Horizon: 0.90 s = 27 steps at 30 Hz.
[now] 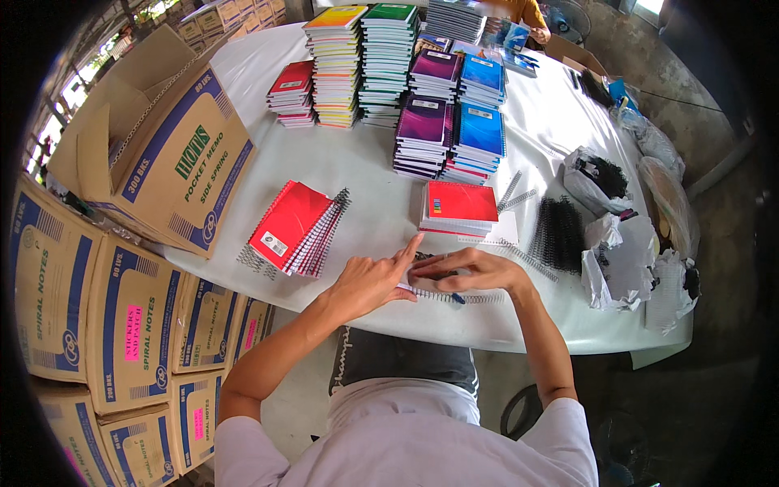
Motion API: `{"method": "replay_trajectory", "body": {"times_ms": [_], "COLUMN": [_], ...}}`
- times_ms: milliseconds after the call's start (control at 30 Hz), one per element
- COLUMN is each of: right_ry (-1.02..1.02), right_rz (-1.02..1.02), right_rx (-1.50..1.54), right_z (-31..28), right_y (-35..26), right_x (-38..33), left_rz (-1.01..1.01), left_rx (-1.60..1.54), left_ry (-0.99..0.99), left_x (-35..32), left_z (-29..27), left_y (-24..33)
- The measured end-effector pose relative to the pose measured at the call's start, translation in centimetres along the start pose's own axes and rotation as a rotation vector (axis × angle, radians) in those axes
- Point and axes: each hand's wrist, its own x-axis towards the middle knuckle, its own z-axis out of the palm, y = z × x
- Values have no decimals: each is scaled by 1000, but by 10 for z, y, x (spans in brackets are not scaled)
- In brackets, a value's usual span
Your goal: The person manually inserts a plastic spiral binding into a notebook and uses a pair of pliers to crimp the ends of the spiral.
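Left hand (369, 282) flat, fingers spread, pressing notebook (422, 286) at tabletop (365, 162) near edge, right hand (471, 270) pinched on its wire spiral (454, 297), red notebook stack (459, 206) just behind

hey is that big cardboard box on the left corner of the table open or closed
Open. The cardboard box lies tipped on its side on the table, its top flaps spread apart; what is inside cannot be seen.

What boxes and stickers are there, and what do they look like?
Open carton: table's left edge, brown cardboard, blue and green print.
Stacked cartons: floor at left, brown with blue print.
Pink stickers: rectangles on the stacked cartons.
White label: small rectangle on the red notebook by the left hand.
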Motion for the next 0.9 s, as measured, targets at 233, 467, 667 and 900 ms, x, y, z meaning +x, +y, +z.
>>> {"method": "replay_trajectory", "body": {"times_ms": [233, 467, 667, 900], "right_ry": [67, 78, 85, 97], "right_rz": [57, -10, 85, 52], "right_rx": [174, 178, 49, 276], "right_z": [-11, -12, -11, -14], "right_y": [5, 1, 0, -7], "right_x": [10, 15, 24, 27], "left_rz": [-85, -134, -57, -261], "left_rx": [10, 104, -74, -555], "left_ry": [-13, 24, 249, 286], "left_x": [13, 3, 3, -3], "left_z": [-7, -5, -2, 6], "left_y": [-8, -22, -24, -24]}}
